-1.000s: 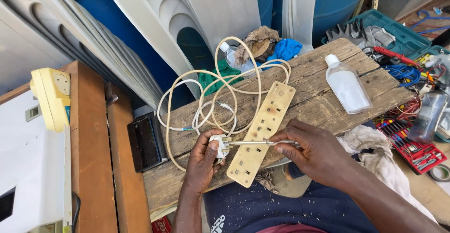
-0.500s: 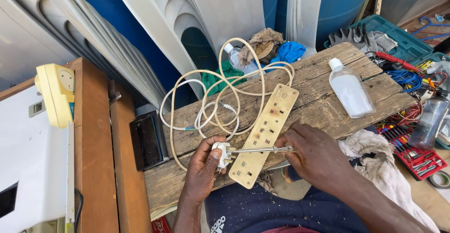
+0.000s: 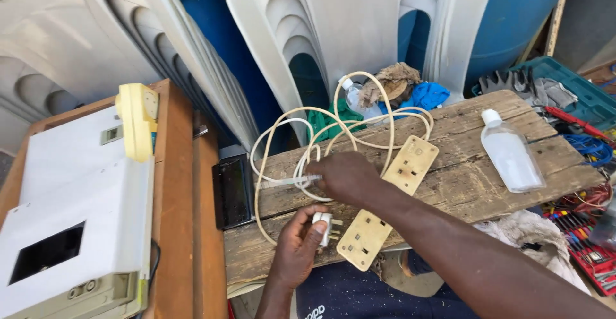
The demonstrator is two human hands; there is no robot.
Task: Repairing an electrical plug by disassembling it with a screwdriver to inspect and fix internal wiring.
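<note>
- The left hand (image 3: 296, 247) pinched a white plug (image 3: 325, 226) at the near edge of the wooden plank (image 3: 462, 184), prongs pointing right.
- The right hand (image 3: 346, 176) was closed around a screwdriver (image 3: 289, 181), its tip pointing left and away from the plug.
- The plug looked whole, its cream cable (image 3: 301, 146) looped across the plank to the extension strip (image 3: 388, 200); whether it was finished could not be told.
- A clear bottle (image 3: 511, 155) lay on its side, its contents unclear.
- A teal case (image 3: 577, 94) held grey gloves (image 3: 513, 83).
</note>
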